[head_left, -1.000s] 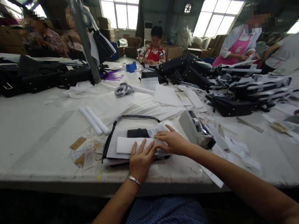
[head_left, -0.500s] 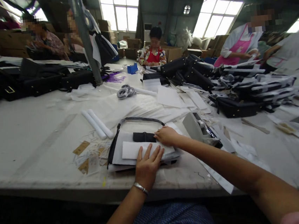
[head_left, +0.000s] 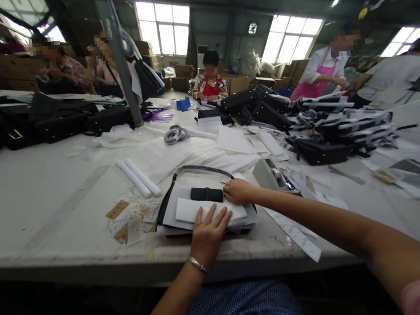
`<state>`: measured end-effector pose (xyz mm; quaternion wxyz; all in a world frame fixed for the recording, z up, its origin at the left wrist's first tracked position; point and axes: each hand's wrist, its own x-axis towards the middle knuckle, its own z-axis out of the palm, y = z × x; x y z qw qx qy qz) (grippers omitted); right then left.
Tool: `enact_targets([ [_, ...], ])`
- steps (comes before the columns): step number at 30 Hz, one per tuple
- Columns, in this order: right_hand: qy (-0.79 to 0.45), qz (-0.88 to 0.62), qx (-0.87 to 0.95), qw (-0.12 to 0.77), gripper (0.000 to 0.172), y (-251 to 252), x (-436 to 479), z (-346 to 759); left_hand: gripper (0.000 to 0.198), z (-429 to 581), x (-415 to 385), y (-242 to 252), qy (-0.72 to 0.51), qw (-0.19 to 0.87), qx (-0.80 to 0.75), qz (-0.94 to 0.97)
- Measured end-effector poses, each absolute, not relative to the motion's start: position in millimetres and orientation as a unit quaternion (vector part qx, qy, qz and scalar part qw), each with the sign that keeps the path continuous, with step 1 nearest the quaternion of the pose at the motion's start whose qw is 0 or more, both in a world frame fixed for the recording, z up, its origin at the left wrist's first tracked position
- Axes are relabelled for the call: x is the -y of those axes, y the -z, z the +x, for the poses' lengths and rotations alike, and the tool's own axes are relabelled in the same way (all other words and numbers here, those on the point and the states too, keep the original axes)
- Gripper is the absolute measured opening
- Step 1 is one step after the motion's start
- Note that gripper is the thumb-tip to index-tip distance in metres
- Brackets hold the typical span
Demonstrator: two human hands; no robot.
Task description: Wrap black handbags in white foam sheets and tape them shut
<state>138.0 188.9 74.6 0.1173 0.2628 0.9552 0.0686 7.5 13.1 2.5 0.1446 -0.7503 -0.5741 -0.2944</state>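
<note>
A flat dark bag (head_left: 169, 201) with a grey strap lies at the table's near edge, covered by white paper sheets (head_left: 193, 209) and a small black pouch (head_left: 206, 194). My left hand (head_left: 208, 234) rests flat on the paper with its fingers spread. My right hand (head_left: 238, 192) sits at the right end of the black pouch, fingers curled onto the paper there; what they grip is hidden.
Two white rolls (head_left: 139, 176) and brown tags (head_left: 117, 210) lie left of the bag, a grey open box (head_left: 273, 173) to its right. Black bags (head_left: 320, 149) are piled at the right and far left. Several people work around the white table (head_left: 31, 194).
My right hand drew back from the paper's middle to the pouch's right end and curled. The left hand stayed flat on the paper. The view tilted slightly.
</note>
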Motion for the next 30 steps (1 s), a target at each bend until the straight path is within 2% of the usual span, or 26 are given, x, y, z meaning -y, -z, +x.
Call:
enact_targets([
  [6, -0.035, 0.311, -0.948, 0.063, 0.038, -63.7, -185.3, 150.5, 0.043, 6.4, -13.7, -3.1, 0.289, 0.138, 0.568, -0.758],
  [14, 0.008, 0.339, -0.939, 0.054, 0.02, -78.2, -183.0, 136.4, 0.041, 5.3, -12.9, -9.5, 0.266, 0.121, 0.57, -0.768],
  [16, 0.018, 0.332, -0.942, 0.036, 0.025, -83.8, -174.1, 147.2, 0.041, 4.7, -13.8, -9.2, 0.263, 0.122, 0.57, -0.769],
  [17, 0.021, 0.331, -0.943, -0.001, 0.029, -84.8, -165.7, 156.4, 0.041, 4.6, -14.4, -8.7, 0.264, 0.122, 0.57, -0.768],
  [19, 0.033, 0.321, -0.937, -0.131, 0.033, -81.5, -140.4, 179.8, 0.041, 4.5, -15.7, -7.4, 0.268, 0.119, 0.57, -0.767],
  [21, 0.06, 0.274, -0.925, -0.257, 0.03, -70.6, -107.0, 204.0, 0.041, 4.2, -16.7, -6.5, 0.27, 0.114, 0.57, -0.768],
  [22, 0.074, 0.236, -0.927, -0.28, 0.027, -62.6, -89.7, 214.0, 0.041, 3.9, -17.1, -6.4, 0.269, 0.111, 0.57, -0.768],
  [25, 0.077, 0.171, -0.949, -0.253, 0.027, -33.1, -47.9, 227.7, 0.043, 2.5, -17.6, -6.8, 0.262, 0.104, 0.57, -0.772],
  [30, 0.041, 0.212, -0.943, -0.254, 0.03, 2.0, -37.2, 207.9, 0.044, 0.3, -18.2, -7.2, 0.246, 0.107, 0.566, -0.779],
])
